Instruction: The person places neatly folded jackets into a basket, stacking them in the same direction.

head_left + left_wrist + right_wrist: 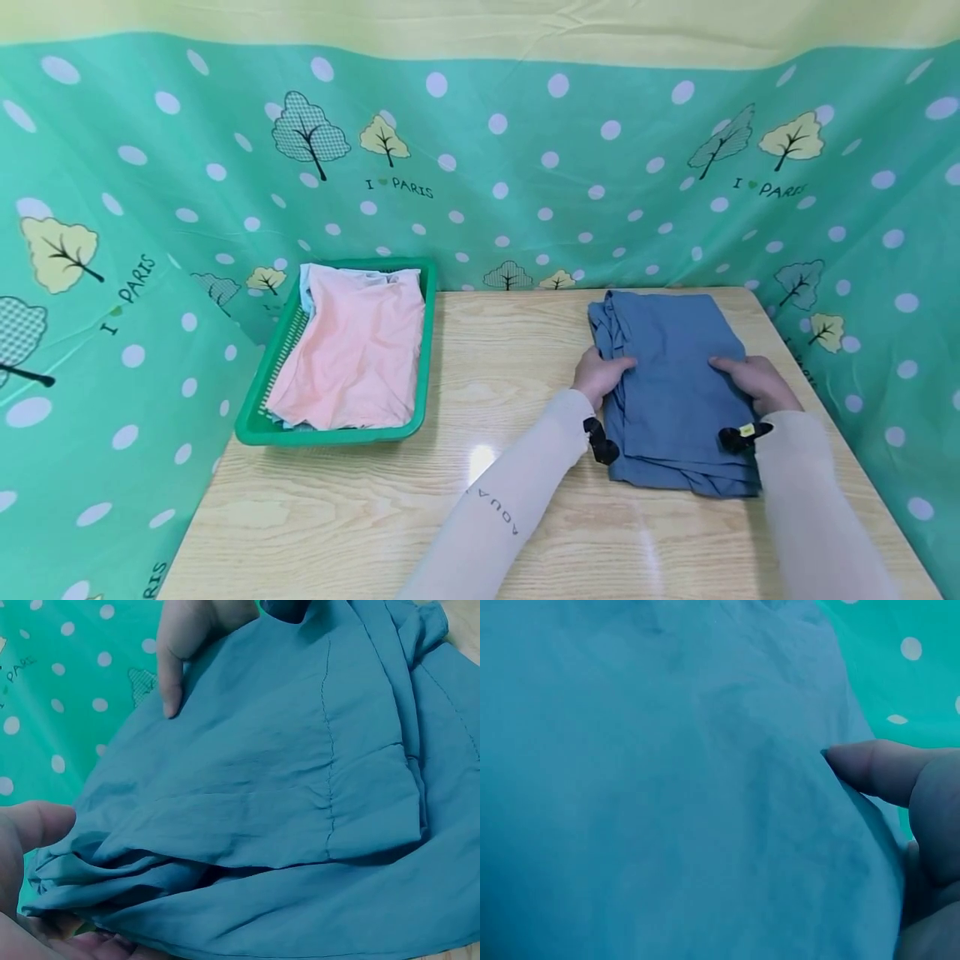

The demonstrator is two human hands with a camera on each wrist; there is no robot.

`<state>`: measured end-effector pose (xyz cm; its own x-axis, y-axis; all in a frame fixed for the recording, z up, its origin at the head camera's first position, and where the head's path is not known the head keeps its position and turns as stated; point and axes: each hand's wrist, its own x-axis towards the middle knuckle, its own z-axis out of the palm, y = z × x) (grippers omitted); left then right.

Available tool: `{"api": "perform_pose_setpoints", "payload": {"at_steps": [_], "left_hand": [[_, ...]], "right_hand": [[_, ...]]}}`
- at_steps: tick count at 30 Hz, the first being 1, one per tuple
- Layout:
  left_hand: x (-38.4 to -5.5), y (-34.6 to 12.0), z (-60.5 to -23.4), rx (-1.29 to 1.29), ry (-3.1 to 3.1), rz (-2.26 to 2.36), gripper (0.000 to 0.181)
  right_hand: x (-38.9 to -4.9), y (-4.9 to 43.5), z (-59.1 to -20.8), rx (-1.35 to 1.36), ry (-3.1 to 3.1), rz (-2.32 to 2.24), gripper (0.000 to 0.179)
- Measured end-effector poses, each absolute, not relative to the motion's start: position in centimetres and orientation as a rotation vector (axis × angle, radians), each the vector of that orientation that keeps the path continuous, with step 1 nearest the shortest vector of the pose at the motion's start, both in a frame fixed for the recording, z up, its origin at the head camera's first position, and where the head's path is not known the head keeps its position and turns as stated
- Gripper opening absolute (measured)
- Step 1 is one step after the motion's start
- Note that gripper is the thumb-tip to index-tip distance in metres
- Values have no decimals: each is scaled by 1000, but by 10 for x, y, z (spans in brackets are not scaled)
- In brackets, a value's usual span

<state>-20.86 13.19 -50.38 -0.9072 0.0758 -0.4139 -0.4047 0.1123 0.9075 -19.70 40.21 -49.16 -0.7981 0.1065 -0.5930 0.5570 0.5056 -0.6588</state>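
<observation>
A folded blue garment [675,375] lies at the right side of the table, its layers stacked and a stitched seam showing in the left wrist view. My left hand [600,375] grips its left edge, thumb on top and fingers tucked beneath the layers [225,795]. On the opposite edge my right hand [761,382] holds the cloth, with the thumb over the top. In the right wrist view that thumb presses on the fabric [705,780], and the other fingers are mostly hidden under it.
A green plastic basket [429,358] stands at the left of the wooden table [337,517], with a folded pink cloth [360,350] on top and light blue cloth beneath. A green dotted curtain [510,167] encloses the back and sides.
</observation>
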Motion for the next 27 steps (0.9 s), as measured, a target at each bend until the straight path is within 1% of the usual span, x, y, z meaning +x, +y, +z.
{"api": "perform_pose_setpoints", "payload": {"at_steps": [9, 16, 22, 27], "left_hand": [[-206, 134, -500, -317, 1966, 1897, 70], [-208, 132, -498, -321, 1876, 1942, 77], [-210, 129, -506, -328, 1831, 1958, 82], [-214, 126, -514, -381, 1773, 2007, 91]], "right_hand": [[-197, 390, -487, 438, 2396, -1351, 87], [-197, 379, -482, 399, 2460, -1409, 83], [-197, 369, -481, 349, 2526, -1444, 79], [-197, 362, -477, 321, 2549, -1478, 79]]}}
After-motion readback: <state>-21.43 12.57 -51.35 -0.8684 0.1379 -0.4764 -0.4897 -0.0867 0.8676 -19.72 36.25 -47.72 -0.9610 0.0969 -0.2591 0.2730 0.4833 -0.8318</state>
